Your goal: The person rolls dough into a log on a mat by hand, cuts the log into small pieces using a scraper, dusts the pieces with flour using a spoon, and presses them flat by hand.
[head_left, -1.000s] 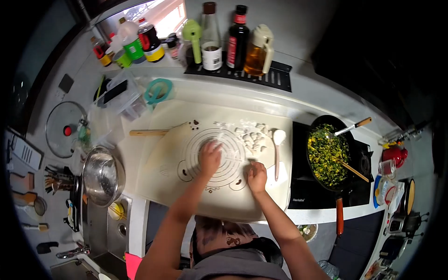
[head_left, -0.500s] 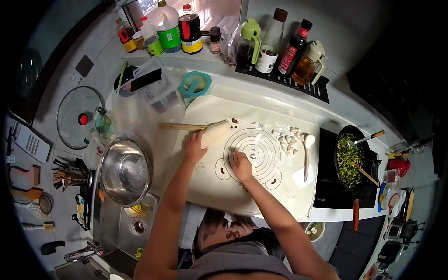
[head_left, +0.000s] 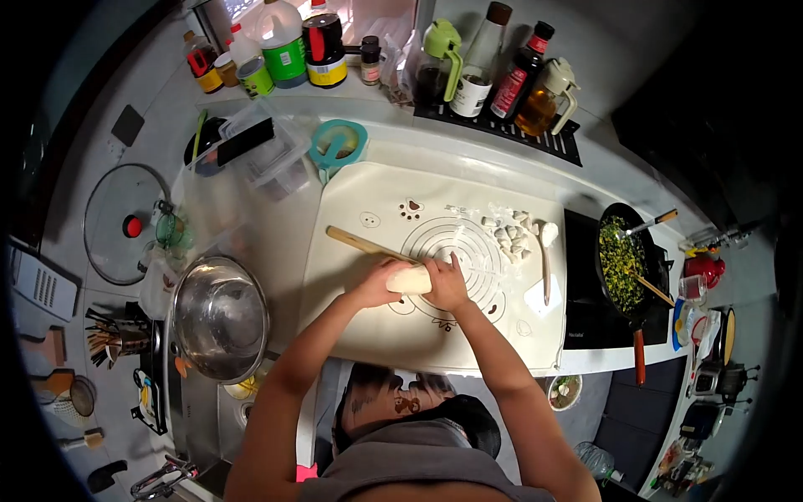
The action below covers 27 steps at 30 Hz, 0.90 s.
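Note:
A pale piece of dough [head_left: 410, 281] lies between my two hands, over the white kneading mat [head_left: 360, 335]. My left hand [head_left: 374, 283] grips its left end, thumb on the near side. At the dough's right end, the fingers of my right hand [head_left: 445, 284] are closed on its edge. A wooden rolling pin [head_left: 361, 241] runs slantwise just beyond my hands, and its right part is hidden by them and the dough. Several small cut dough pieces [head_left: 512, 238] sit on the mat's right side, near a white-ended wooden spoon [head_left: 547, 263].
At left stands a steel bowl [head_left: 219, 318] by the sink. A wok [head_left: 623, 259] of chopped greens and yellow bits rests on the black cooktop [head_left: 581, 293] at right. Clear plastic containers [head_left: 276, 163], a teal-lidded container [head_left: 339, 146] and sauce bottles [head_left: 519, 79] line the back.
My left hand has brought the dough and rolling pin right and nearer to me. My right hand has come to the dough, which now looks folded and shorter. The view has shifted slightly.

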Each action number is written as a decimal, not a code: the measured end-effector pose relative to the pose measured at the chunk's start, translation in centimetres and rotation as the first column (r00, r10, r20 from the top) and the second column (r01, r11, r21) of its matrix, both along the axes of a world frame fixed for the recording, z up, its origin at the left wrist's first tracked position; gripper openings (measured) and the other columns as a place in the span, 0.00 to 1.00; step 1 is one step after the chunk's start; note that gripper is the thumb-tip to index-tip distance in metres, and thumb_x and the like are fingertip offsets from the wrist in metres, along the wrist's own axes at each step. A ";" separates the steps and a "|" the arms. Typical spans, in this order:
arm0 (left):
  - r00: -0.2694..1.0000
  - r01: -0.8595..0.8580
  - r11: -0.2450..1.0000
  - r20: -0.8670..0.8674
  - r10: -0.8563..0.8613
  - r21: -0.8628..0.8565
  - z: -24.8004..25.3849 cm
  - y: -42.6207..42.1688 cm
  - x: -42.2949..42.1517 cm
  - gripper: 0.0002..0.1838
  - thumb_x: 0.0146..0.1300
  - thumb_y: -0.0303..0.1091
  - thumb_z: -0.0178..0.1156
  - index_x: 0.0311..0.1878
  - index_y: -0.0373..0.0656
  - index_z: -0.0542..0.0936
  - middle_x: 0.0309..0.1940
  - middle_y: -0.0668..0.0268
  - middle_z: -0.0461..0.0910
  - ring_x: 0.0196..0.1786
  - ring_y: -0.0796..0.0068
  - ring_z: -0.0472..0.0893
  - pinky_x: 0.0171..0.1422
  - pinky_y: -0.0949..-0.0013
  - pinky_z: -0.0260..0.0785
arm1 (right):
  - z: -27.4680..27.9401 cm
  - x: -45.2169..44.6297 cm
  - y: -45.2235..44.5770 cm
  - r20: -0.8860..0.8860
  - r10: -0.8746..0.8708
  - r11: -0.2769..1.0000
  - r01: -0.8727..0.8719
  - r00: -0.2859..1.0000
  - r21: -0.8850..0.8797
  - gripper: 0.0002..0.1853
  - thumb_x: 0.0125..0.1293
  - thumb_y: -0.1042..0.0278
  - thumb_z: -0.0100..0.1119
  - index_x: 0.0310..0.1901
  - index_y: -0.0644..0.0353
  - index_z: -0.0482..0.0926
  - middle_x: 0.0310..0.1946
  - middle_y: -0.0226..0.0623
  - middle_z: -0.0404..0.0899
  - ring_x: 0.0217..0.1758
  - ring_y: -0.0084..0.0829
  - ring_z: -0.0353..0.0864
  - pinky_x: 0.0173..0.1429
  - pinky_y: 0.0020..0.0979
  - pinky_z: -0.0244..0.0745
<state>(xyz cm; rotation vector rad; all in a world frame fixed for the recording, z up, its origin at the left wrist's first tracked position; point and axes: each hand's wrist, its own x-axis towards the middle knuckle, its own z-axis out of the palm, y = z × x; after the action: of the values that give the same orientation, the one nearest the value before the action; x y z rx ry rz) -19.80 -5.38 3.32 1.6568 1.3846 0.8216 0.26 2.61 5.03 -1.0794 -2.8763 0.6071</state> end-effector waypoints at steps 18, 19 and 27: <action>0.860 0.167 0.985 -0.482 -0.168 -0.045 1.2 2.1 9.4 0.41 0.47 0.39 0.71 0.66 0.47 0.65 0.58 0.52 0.71 0.62 0.50 0.70 0.65 0.57 0.65 | -0.3 9.6 -1.4 0.134 -0.312 0.950 0.304 0.941 0.072 0.37 0.47 0.57 0.68 0.62 0.46 0.68 0.54 0.44 0.77 0.57 0.47 0.76 0.61 0.42 0.70; 0.817 0.180 0.983 -0.550 -0.171 -0.038 0.9 2.3 10.1 0.39 0.50 0.46 0.69 0.65 0.47 0.66 0.59 0.51 0.70 0.63 0.51 0.68 0.67 0.54 0.62 | -0.6 10.5 -1.8 -0.003 -0.298 0.948 0.297 0.955 0.113 0.34 0.49 0.54 0.68 0.60 0.51 0.72 0.53 0.49 0.77 0.58 0.48 0.74 0.63 0.41 0.69; 0.757 0.159 0.971 -0.653 -0.003 0.180 0.3 3.2 17.0 0.41 0.49 0.67 0.62 0.59 0.46 0.74 0.52 0.57 0.75 0.53 0.57 0.73 0.56 0.54 0.64 | -3.9 19.9 0.8 -0.395 -0.898 0.196 0.980 0.191 0.029 0.27 0.50 0.58 0.70 0.48 0.67 0.74 0.45 0.54 0.74 0.51 0.52 0.73 0.55 0.45 0.71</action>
<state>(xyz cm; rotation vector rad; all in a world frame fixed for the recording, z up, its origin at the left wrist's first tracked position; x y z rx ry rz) -2.84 -2.16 3.63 2.3072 1.7020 0.3499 20.13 3.42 1.11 -2.1182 -1.3502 0.1772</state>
